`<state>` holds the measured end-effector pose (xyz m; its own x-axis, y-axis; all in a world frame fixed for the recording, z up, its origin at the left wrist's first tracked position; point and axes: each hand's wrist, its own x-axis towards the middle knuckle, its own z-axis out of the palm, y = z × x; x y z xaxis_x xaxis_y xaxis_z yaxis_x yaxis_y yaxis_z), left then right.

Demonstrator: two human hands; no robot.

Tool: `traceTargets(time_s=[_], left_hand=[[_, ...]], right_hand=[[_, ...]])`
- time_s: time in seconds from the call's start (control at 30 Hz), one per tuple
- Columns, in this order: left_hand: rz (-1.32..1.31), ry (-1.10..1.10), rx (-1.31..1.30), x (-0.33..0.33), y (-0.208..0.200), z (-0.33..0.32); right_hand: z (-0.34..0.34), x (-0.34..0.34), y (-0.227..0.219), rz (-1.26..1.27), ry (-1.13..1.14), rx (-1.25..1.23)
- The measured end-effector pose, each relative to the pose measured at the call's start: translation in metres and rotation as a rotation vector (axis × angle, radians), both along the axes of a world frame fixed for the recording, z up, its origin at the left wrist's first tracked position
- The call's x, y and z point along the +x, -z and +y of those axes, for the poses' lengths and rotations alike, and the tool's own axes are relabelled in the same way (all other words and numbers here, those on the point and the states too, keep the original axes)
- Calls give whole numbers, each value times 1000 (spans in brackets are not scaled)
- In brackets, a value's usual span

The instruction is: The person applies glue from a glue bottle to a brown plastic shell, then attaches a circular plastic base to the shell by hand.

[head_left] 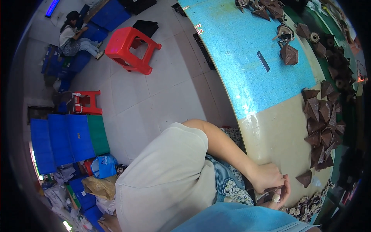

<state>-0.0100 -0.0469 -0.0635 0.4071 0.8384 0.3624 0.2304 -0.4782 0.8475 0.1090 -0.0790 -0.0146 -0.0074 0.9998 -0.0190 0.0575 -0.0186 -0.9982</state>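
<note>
My left hand (268, 178) is closed, its knuckles up, at the near edge of the table. Beside it, my right hand (285, 194) curls inward, with a pale covering on one fingertip. Between the two hands is a brown faceted piece (263, 198), partly hidden by the fingers, and both hands grip it. A single brown wedge-shaped piece (304, 178) lies on the table just past my hands. Beyond it is a heap of similar brown angular pieces (324, 125). Small cream and dark round parts (303, 208) are piled close to my right hand.
A blue mat (251, 73) covers the table's left part, holding a dark strip (263, 61) and a brown faceted assembly (289, 54). More assemblies line a green surface behind. Red stools (129, 50) and blue bins (63, 137) stand on the floor. Another person (75, 36) sits far left.
</note>
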Motion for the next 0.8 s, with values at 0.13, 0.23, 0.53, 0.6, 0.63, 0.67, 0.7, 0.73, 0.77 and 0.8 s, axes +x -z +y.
traceTargets(time_s=[0.13,0.23,0.53,0.6,0.63,0.67,0.7,0.73,0.77,0.8], left_hand=[[37,33,22,-1,0,0],[27,23,34,-1,0,0],[57,40,26,-2,-1,0],[55,33,28,-2,-2,0],[53,27,30,-3,-3,-1],[52,26,28,-4,-4,-1],[59,25,32,-5,-5,0],[66,25,35,-5,-5,0],[65,25,35,-5,-5,0],[55,24,41,-5,-4,0]], right_hand=[[-1,1,3,18,14,5],[-1,2,4,10,10,14],[-3,-5,-1,49,50,-37],[-4,-6,-1,49,54,-28],[-4,-6,-1,48,60,-18],[-5,-6,-1,47,58,-20],[-4,-5,-1,45,45,-25],[-4,-3,0,43,32,-30],[-4,0,1,43,32,-31],[-3,4,4,31,15,-14]])
